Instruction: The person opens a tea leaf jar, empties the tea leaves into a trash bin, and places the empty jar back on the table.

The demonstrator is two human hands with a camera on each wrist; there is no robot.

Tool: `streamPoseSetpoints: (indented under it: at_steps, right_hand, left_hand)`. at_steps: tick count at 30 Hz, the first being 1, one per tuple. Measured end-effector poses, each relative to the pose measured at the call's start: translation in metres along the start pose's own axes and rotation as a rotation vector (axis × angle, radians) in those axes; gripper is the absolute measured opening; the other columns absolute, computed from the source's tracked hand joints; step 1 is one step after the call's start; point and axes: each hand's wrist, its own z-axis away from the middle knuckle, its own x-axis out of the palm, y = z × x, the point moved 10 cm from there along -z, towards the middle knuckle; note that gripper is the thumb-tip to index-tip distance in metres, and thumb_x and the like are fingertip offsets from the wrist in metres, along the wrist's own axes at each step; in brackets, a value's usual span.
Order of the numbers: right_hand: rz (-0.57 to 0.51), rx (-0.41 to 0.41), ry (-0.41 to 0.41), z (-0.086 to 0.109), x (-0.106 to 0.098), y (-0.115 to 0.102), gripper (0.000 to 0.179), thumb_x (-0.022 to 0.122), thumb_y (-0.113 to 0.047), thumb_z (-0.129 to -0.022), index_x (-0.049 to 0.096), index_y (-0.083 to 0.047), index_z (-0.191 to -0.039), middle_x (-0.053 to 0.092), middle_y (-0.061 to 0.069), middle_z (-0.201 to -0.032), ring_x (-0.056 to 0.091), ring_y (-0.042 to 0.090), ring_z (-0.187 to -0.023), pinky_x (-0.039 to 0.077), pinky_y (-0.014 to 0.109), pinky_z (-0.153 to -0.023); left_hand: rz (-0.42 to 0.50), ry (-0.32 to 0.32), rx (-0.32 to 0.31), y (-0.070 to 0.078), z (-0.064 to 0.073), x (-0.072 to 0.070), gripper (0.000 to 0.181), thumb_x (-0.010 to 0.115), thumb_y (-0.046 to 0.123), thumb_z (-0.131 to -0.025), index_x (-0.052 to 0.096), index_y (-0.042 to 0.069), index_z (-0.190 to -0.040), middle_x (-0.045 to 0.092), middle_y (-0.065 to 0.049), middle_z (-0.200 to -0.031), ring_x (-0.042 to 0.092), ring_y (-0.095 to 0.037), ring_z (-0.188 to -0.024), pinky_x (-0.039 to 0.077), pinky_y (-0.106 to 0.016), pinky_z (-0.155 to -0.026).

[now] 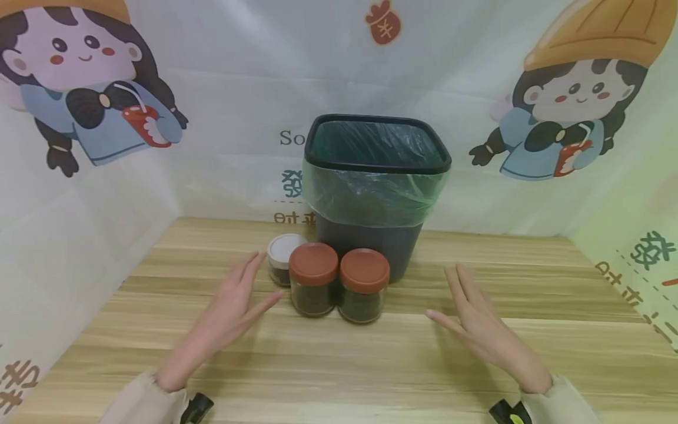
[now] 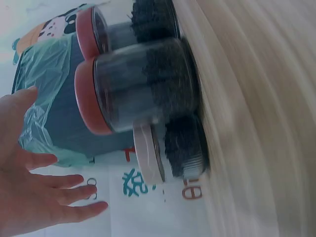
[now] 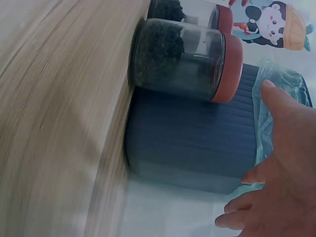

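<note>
Two glass jars with reddish-brown lids stand side by side on the table, a left one point(image 1: 313, 280) and a right one point(image 1: 363, 287). Behind the left one is a smaller jar with a white lid point(image 1: 286, 250). Dark, loose dry bits partly fill the jars, as the left jar point(image 2: 148, 84) shows in the left wrist view. My left hand point(image 1: 230, 306) is held with fingers extended just left of the jars, gripping nothing. On the other side, my right hand point(image 1: 477, 318) has its fingers spread, apart from the right jar point(image 3: 182, 59).
A dark trash bin point(image 1: 371, 235) lined with a green translucent bag point(image 1: 371, 197) stands directly behind the jars. Printed cloth with cartoon figures point(image 1: 577, 118) hangs at the back and sides of the wooden table point(image 1: 339, 371).
</note>
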Motion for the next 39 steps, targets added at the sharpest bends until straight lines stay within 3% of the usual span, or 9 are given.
streamPoseSetpoints:
  at_steps: [7, 13, 22, 30, 39]
  right_hand:
    - [-0.036, -0.031, 0.012, -0.014, 0.01, -0.008, 0.079, 0.049, -0.041, -0.089, 0.007, 0.001, -0.141, 0.004, 0.027, -0.144, 0.013, 0.045, -0.129, 0.016, 0.059, -0.1]
    - [-0.076, -0.027, -0.016, -0.022, 0.025, -0.012, 0.077, 0.046, -0.044, -0.09, 0.009, 0.0, -0.141, 0.009, 0.026, -0.144, 0.017, 0.045, -0.128, 0.019, 0.057, -0.1]
    - [-0.147, -0.047, -0.017, -0.034, 0.041, -0.017, 0.074, 0.048, -0.042, -0.089, 0.017, 0.002, -0.139, 0.022, 0.025, -0.141, 0.025, 0.041, -0.127, 0.024, 0.055, -0.1]
    - [-0.162, -0.07, 0.055, -0.043, 0.036, -0.025, 0.072, 0.052, -0.043, -0.087, 0.023, 0.0, -0.137, 0.035, 0.022, -0.135, 0.037, 0.035, -0.122, 0.033, 0.052, -0.095]
    - [-0.207, -0.064, 0.065, -0.053, 0.037, -0.033, 0.079, 0.058, -0.046, -0.082, 0.024, -0.002, -0.138, 0.034, 0.021, -0.136, 0.042, 0.034, -0.117, 0.038, 0.048, -0.093]
  left_hand:
    - [0.129, 0.055, 0.024, 0.009, -0.003, 0.006, 0.06, 0.062, 0.026, -0.084, 0.036, -0.005, -0.128, 0.043, -0.024, -0.125, 0.042, -0.037, -0.114, 0.036, -0.052, -0.092]
    - [0.117, 0.063, 0.039, 0.011, -0.002, 0.019, 0.047, 0.067, 0.021, -0.079, 0.048, -0.008, -0.112, 0.055, -0.023, -0.106, 0.053, -0.035, -0.098, 0.044, -0.046, -0.082]
    - [0.146, -0.023, 0.072, 0.023, -0.002, 0.039, 0.036, 0.067, 0.019, -0.079, 0.053, -0.003, -0.103, 0.059, -0.014, -0.094, 0.057, -0.026, -0.086, 0.048, -0.037, -0.073]
    - [0.175, -0.057, 0.179, 0.043, -0.005, 0.053, 0.035, 0.068, 0.012, -0.077, 0.052, -0.004, -0.103, 0.062, -0.014, -0.087, 0.06, -0.024, -0.08, 0.05, -0.035, -0.071]
    - [0.24, -0.145, 0.225, 0.064, -0.011, 0.068, 0.038, 0.066, 0.008, -0.078, 0.048, -0.006, -0.108, 0.061, -0.015, -0.09, 0.061, -0.025, -0.08, 0.051, -0.033, -0.071]
